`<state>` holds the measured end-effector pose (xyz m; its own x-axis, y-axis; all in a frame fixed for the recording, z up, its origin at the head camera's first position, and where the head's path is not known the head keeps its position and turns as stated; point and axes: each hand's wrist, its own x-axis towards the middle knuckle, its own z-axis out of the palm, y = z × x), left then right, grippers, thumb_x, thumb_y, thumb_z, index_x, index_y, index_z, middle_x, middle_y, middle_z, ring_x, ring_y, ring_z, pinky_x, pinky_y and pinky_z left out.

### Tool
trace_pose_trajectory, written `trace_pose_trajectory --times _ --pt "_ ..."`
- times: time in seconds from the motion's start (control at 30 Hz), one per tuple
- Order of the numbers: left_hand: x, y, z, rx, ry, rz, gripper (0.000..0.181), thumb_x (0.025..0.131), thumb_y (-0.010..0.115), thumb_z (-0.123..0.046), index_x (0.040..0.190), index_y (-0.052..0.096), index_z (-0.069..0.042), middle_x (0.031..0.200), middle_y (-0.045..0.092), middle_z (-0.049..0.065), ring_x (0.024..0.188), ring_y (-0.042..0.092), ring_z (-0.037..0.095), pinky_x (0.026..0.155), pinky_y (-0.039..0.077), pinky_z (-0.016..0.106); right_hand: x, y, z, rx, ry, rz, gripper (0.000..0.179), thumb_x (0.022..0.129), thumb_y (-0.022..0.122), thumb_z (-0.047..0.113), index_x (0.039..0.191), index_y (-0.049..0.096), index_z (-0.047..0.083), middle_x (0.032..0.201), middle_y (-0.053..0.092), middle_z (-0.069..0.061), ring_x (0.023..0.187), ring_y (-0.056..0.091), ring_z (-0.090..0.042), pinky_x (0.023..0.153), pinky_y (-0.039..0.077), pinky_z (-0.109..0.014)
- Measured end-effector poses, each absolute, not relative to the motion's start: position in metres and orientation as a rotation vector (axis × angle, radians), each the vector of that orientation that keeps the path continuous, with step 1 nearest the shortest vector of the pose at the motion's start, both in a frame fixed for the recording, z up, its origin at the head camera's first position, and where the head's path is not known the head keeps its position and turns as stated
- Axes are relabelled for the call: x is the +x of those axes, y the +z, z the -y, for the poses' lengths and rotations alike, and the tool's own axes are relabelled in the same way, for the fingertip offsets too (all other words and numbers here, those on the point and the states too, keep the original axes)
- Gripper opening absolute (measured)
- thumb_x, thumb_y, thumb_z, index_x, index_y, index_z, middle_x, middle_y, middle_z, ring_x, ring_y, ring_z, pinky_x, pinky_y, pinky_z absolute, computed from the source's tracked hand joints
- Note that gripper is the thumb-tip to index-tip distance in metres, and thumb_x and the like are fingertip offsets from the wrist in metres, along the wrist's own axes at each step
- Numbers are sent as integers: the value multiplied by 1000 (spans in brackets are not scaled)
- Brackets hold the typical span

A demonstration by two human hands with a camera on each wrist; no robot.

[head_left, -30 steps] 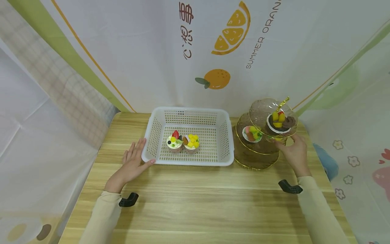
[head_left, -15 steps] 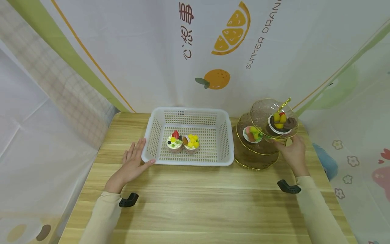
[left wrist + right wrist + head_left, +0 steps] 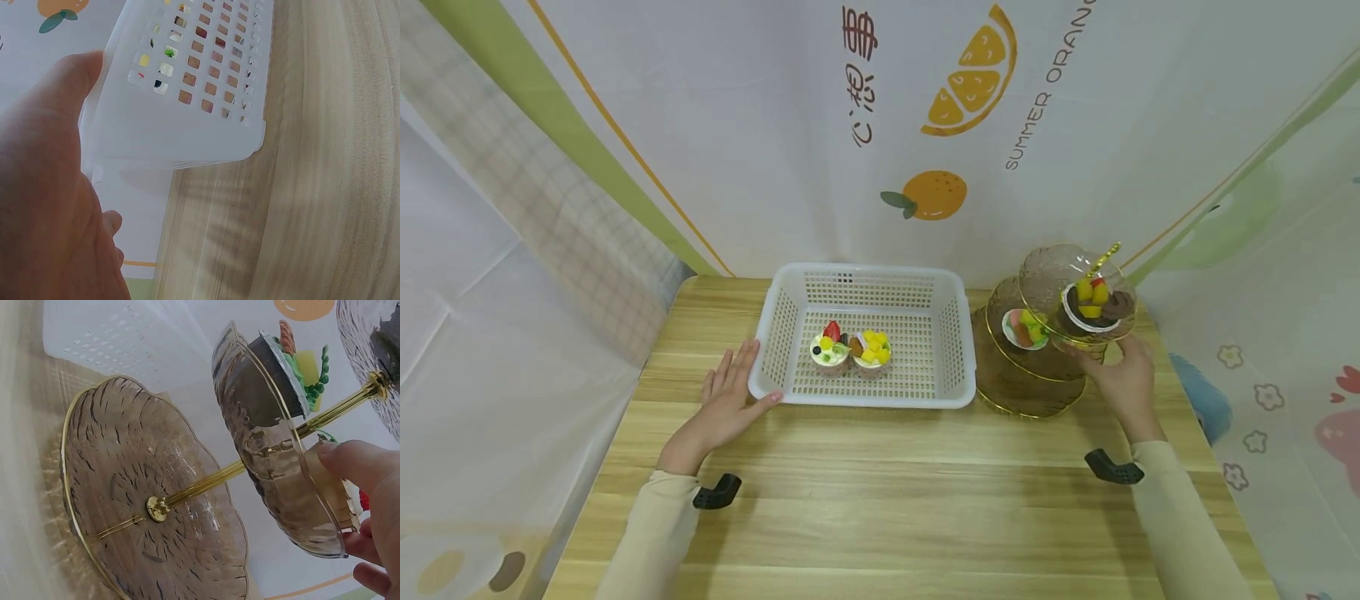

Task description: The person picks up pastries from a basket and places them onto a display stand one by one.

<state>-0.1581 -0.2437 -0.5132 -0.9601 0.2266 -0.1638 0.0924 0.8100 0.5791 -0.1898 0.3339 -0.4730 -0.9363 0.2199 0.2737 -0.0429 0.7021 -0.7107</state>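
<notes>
My left hand (image 3: 722, 408) rests at the near left corner of a white perforated basket (image 3: 955, 400), fingers straight along its side and thumb on the rim. Inside the basket are two cupcakes, one with a strawberry (image 3: 831, 354), the other with yellow cubes (image 3: 872, 350). Between thumb and fingers, my right hand (image 3: 369, 475) pinches a tan-sided cupcake (image 3: 329, 481) at the middle tier of a gold-rimmed cake stand (image 3: 1030, 396). The top tier partly hides that hand in the head view. A fruit-topped cupcake (image 3: 1024, 330) also sits on the middle tier, and a chocolate one (image 3: 1093, 308) on the top tier.
The stand's bottom plate (image 3: 119, 487) stands close to the basket's right side. Wooden tabletop (image 3: 925, 500) extends in front of both. A printed cloth (image 3: 760, 167) hangs behind the table, with more cloth at both sides.
The stand's upper tiers have shifted slightly to the right, with their cupcakes. My right hand has stayed at the middle tier with small movements; the left hand and basket have not moved.
</notes>
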Motion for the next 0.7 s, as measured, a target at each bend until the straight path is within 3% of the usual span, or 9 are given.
trace_pose_trajectory --times 0.23,0.43,0.5,0.7 --pt "-158 -514 244 247 875 -2770 95 97 51 -55 159 -15 -23 167 -15 12 152 -20 43 114 -12 73 -186 -469 -342 -219 1085 2586 57 84 79 24 133 59 4 135 57 -26 131 43 -48 111 28 -65" --pt "-158 -513 243 253 867 -2778 95 97 51 -54 159 -14 -22 168 -14 12 152 -18 44 114 -10 73 -174 -461 -340 -289 1106 2533 61 84 78 27 137 56 6 142 54 -22 136 38 -42 114 24 -63" --pt "-158 -513 244 252 875 -2775 95 97 52 -54 159 -14 -22 167 -14 13 152 -18 44 114 -11 73 -167 -461 -335 -306 1121 2490 61 83 79 27 137 57 8 140 55 -18 134 39 -36 114 26 -58" --pt "-157 -512 243 251 869 -2771 95 98 51 -54 159 -15 -23 167 -14 13 152 -18 44 114 -10 72 -146 -478 -310 -234 1126 2180 56 77 83 9 129 64 6 127 63 -14 117 46 0 100 32 -24"
